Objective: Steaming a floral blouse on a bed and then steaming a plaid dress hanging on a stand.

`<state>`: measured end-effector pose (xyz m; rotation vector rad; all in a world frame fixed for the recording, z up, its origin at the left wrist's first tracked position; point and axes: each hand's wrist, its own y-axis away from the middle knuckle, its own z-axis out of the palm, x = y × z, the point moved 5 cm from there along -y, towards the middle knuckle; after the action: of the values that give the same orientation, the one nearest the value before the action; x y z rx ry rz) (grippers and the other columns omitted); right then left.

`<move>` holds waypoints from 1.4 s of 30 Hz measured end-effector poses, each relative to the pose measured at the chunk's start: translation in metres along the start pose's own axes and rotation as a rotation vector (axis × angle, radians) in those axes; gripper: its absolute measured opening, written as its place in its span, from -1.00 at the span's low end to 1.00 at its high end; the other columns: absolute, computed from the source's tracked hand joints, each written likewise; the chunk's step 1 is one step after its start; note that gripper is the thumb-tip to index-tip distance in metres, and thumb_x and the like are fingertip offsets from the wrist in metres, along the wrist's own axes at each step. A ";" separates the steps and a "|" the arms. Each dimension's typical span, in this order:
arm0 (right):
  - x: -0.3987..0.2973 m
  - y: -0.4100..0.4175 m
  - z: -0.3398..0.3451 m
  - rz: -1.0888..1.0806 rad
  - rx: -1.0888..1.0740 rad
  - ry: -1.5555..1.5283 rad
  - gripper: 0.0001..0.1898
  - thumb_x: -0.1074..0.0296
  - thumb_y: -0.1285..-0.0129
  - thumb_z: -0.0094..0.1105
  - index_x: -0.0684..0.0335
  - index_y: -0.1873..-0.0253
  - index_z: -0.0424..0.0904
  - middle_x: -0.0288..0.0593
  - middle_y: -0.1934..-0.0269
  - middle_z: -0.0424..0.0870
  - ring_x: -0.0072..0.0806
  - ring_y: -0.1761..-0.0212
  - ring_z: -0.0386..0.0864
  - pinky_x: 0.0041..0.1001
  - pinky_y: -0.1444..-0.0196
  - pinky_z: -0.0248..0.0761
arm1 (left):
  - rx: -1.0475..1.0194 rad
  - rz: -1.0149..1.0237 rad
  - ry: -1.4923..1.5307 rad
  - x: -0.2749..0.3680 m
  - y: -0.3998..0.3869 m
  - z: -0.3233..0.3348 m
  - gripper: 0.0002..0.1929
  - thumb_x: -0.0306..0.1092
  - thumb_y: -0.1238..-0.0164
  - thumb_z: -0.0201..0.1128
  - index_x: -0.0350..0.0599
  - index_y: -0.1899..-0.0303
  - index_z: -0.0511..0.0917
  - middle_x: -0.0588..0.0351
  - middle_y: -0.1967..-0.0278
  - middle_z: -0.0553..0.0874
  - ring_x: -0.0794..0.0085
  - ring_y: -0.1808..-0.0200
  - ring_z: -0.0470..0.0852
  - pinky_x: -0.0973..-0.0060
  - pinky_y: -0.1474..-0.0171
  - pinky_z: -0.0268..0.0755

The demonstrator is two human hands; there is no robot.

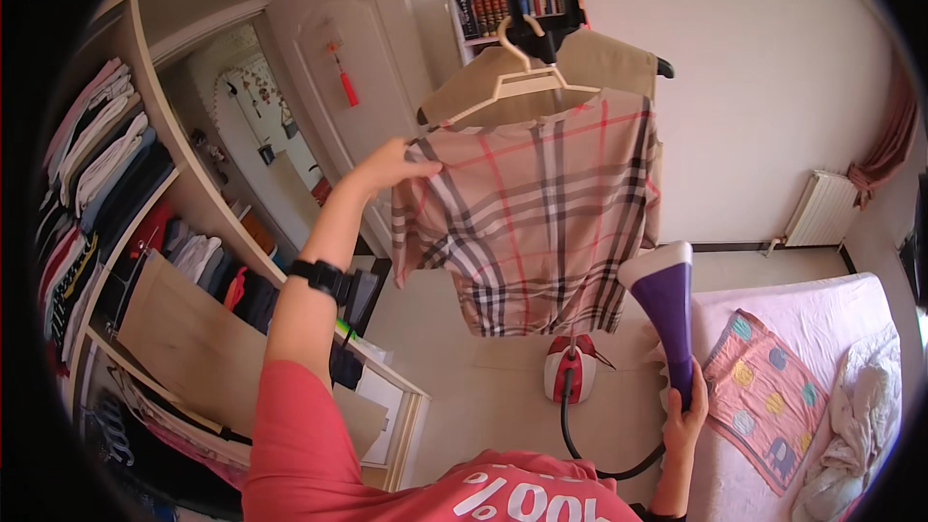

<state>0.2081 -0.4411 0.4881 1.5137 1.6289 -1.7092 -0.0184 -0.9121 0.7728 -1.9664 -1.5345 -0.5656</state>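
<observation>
A beige plaid shirt [536,210] with dark, white and red stripes hangs from a cream plastic hanger [525,83]. My left hand [388,162] grips the shirt at its left shoulder, with thumb and fingers on the fabric. In my right hand [686,406] is the purple handle of a garment steamer head [667,304]. Its white face points up and left, near the shirt's lower right side; I cannot tell whether they touch. A black hose [623,475] curves to the red and white steamer base [570,373] on the floor below the shirt.
Behind the shirt, a khaki garment [609,61] hangs on a black hanger. Shelves of folded clothes [101,145] line the left, beside an open door [355,36]. A bed [819,297] with a patterned cloth [768,399] stands right. Beyond are a radiator [823,209] and books [493,7].
</observation>
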 end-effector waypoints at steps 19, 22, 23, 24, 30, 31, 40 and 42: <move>-0.108 -0.092 0.234 -0.260 -0.093 0.047 -0.45 0.39 -0.24 0.30 0.07 -0.36 0.47 -0.05 0.18 0.63 -0.08 0.19 0.61 -0.23 0.13 0.47 | 0.391 -0.407 0.223 -0.292 0.161 0.092 -0.75 -0.36 -0.33 0.33 -0.20 0.02 0.57 0.00 0.12 0.68 0.36 0.09 0.69 0.41 0.11 0.55; -0.076 -0.067 0.213 -0.140 -0.090 0.047 -0.46 0.41 -0.28 0.25 0.12 -0.38 0.44 0.02 0.09 0.64 -0.07 0.09 0.63 -0.26 0.03 0.48 | 0.821 -0.009 0.017 -0.208 0.137 0.056 -0.73 -0.30 -0.37 0.31 -0.18 -0.01 0.57 -0.03 0.12 0.68 0.18 0.07 0.69 0.31 0.01 0.53; -0.068 -0.061 0.204 -0.106 -0.060 0.003 -0.45 0.42 -0.28 0.24 0.15 -0.38 0.42 0.04 0.05 0.64 -0.09 0.05 0.63 -0.28 0.00 0.48 | 0.894 0.085 -0.073 -0.162 0.123 0.045 -0.73 -0.29 -0.37 0.32 -0.18 0.00 0.57 -0.04 0.11 0.69 0.14 0.07 0.69 0.28 0.02 0.53; -0.067 -0.057 0.199 -0.112 -0.062 0.005 -0.45 0.42 -0.28 0.24 0.15 -0.38 0.42 0.04 0.05 0.64 -0.09 0.05 0.63 -0.28 0.00 0.48 | 0.970 0.173 -0.172 -0.123 0.111 0.035 -0.73 -0.28 -0.36 0.33 -0.17 0.01 0.58 -0.04 0.11 0.69 0.11 0.07 0.69 0.25 0.03 0.53; -0.080 -0.040 0.161 0.006 -0.059 -0.026 -0.46 0.49 -0.32 0.18 0.31 -0.41 0.36 0.05 -0.18 0.59 -0.20 -0.19 0.56 -0.32 -0.28 0.35 | 0.575 -0.049 -0.159 -0.050 0.032 0.014 -0.70 -0.29 -0.37 0.32 -0.20 -0.03 0.54 -0.03 -0.01 0.66 0.29 -0.04 0.62 0.42 -0.02 0.45; -0.076 -0.039 0.153 0.016 -0.033 -0.007 -0.46 0.49 -0.32 0.18 0.31 -0.41 0.36 0.05 -0.18 0.59 -0.20 -0.19 0.56 -0.32 -0.28 0.35 | 0.614 0.118 -0.122 -0.038 0.028 0.012 -0.72 -0.27 -0.41 0.27 -0.19 -0.03 0.54 -0.01 -0.01 0.67 0.27 -0.08 0.62 0.38 -0.06 0.44; -0.086 -0.028 0.136 -0.015 -0.090 0.019 -0.47 0.49 -0.29 0.18 0.30 -0.37 0.41 0.06 -0.15 0.60 -0.15 -0.19 0.57 -0.31 -0.27 0.36 | 0.260 0.004 0.885 -0.077 -0.008 0.013 -0.62 -0.09 -0.64 -0.03 -0.14 -0.20 0.51 0.13 -0.09 0.66 0.42 -0.09 0.60 0.44 -0.18 0.39; -0.089 -0.025 0.137 0.001 -0.106 0.013 -0.47 0.49 -0.28 0.19 0.29 -0.37 0.42 0.06 -0.14 0.60 -0.14 -0.18 0.58 -0.31 -0.26 0.36 | 0.461 0.072 0.762 -0.072 -0.007 -0.006 -0.61 -0.07 -0.64 -0.03 -0.13 -0.21 0.49 0.13 -0.07 0.66 0.43 -0.06 0.61 0.43 -0.17 0.41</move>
<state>0.1606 -0.5885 0.5442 1.4784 1.6960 -1.5891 -0.0427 -0.9672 0.7318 -1.2346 -0.9879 -0.7387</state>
